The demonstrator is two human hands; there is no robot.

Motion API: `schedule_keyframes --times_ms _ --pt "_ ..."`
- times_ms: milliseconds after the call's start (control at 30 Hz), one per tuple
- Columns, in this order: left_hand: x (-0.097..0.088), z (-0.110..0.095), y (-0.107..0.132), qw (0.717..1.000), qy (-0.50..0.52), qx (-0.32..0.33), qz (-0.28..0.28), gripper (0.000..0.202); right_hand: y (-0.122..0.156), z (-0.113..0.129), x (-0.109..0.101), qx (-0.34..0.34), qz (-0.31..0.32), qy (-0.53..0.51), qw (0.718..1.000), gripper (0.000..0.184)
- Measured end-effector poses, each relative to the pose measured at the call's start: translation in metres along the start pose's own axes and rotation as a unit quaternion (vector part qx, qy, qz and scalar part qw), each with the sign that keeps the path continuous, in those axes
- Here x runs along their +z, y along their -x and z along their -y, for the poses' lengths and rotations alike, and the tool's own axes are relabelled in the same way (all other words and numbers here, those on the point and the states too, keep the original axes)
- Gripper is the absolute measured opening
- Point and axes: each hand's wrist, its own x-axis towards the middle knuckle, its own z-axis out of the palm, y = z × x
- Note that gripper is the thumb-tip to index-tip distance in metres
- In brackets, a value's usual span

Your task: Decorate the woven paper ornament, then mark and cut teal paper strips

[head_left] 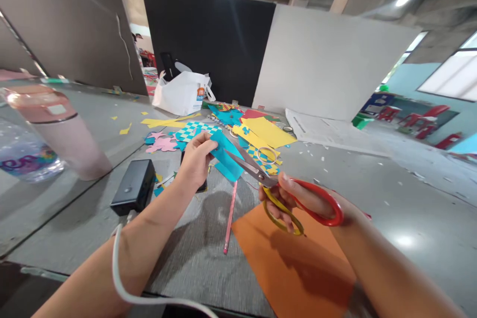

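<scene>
L hand pinches a teal paper strip btw thumb & fingers, lifted off the table. R hand is clenched thru the loops of steel scissors w/ red & yellow plastic handles, blades aimed at the strip, tips right by its edge; can't tell if they're cutting it.

Surface: speckled grey table, small white paper bits scattered on the R side. Below R hand, a flat orange paper sheet; just left of it, a thin pink pencil. Beyond the hands, a messy pile of craft paper: yellow paper sheets, blue-&-white woven check paper, a pink flower-shaped paper cutout. Left of L arm, a black rectangular power bank, w/ a white cable running from near it past the forearm. Far left, a pale pink tumbler & a clear plastic bottle. Back of table, a white plastic bag; to its R, a large white printed sheet.

Room: tall black panel & white panel behind table, bare concrete ceiling beams overhead, pale teal wall w/ bright windows, red plastic stools by it.
</scene>
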Motion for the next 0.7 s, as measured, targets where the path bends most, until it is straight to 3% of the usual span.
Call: schedule_keyframes --times_ms 233,467,700 --pt "-0.002 0.001 -0.002 1.0 0.019 -0.016 0.011 0.026 -0.005 -0.009 -0.004 0.021 0.003 -0.015 1.0 0.075" --pt "0.001 0.002 0.002 1.0 0.014 -0.017 0.013 0.025 -0.015 -0.019 0.002 -0.004 0.009 -0.046 0.999 0.074" --pt "0.004 0.01 0.005 0.998 0.039 -0.041 0.022 0.025 -0.024 -0.028 0.016 -0.032 -0.038 -0.052 0.997 0.076"
